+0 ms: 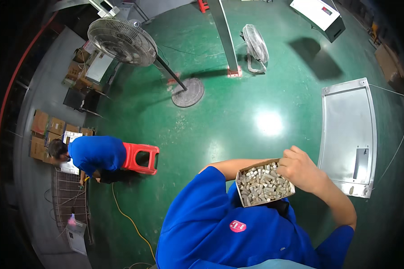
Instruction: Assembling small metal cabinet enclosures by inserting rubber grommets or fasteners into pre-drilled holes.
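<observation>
In front of my body is an open cardboard box [243, 202], full of small, short cylindrical pieces [262, 184] in pale grey and beige. My left forearm [233, 168] runs behind the box's far side; the left hand and its fingers are hidden by the box. At the box's far right corner is my right hand [300, 169], its fingers curled closed over the rim and the pieces. Whether the fingertips pinch a piece or the cardboard edge cannot be seen.
On the right lies a large grey metal panel [345, 121]. A pedestal fan [123, 42] and a floor fan [256, 45] stand ahead. At left, a person in blue [96, 152] bends beside a red stool [150, 159]; a yellow cable [130, 219] crosses the green floor.
</observation>
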Tool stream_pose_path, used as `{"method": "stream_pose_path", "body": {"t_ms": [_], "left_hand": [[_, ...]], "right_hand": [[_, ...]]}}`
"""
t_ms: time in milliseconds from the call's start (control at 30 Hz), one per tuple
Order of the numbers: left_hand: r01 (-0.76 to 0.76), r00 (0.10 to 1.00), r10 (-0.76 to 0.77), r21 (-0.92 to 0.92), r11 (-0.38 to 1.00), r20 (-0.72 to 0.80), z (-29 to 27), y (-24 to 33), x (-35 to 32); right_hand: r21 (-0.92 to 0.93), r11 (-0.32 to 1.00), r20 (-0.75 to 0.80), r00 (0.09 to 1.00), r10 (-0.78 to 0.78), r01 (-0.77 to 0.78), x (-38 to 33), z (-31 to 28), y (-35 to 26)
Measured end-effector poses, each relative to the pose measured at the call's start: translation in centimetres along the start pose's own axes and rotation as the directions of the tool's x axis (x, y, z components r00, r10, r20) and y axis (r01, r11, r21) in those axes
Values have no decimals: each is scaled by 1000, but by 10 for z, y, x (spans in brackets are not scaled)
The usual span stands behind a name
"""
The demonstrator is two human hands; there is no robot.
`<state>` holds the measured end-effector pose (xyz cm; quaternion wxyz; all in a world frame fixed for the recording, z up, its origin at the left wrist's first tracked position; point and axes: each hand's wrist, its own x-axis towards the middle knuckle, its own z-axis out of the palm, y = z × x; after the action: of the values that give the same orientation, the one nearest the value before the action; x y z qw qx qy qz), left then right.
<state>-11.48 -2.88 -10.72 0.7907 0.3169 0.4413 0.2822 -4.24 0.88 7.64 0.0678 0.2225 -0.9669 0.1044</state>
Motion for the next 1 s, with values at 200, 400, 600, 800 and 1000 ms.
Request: {"method": "stream_pose_path", "body": {"t_ms": [200,400,600,800,1000], "left_hand": [[-3,1000,3,-38,999,2,4,-2,-9],[8,1000,-8,-73,997,3,6,0,-12],[98,995,-98,-124,987,6,-17,-3,-18],[140,990,-138,-148,979,26,-18,5,-15],[138,990,-138,-125,982,15,-36,1,-13]], "right_hand": [[93,982,-41,986,-160,163,6,2,8],[31,962,28,961,-274,273,11,1,15],[128,944,-37,953,-301,304,10,14,25],[754,652,-135,990,42,76,-19,-28,36],[474,635,376,792,481,-610,-188,62,88]]}}
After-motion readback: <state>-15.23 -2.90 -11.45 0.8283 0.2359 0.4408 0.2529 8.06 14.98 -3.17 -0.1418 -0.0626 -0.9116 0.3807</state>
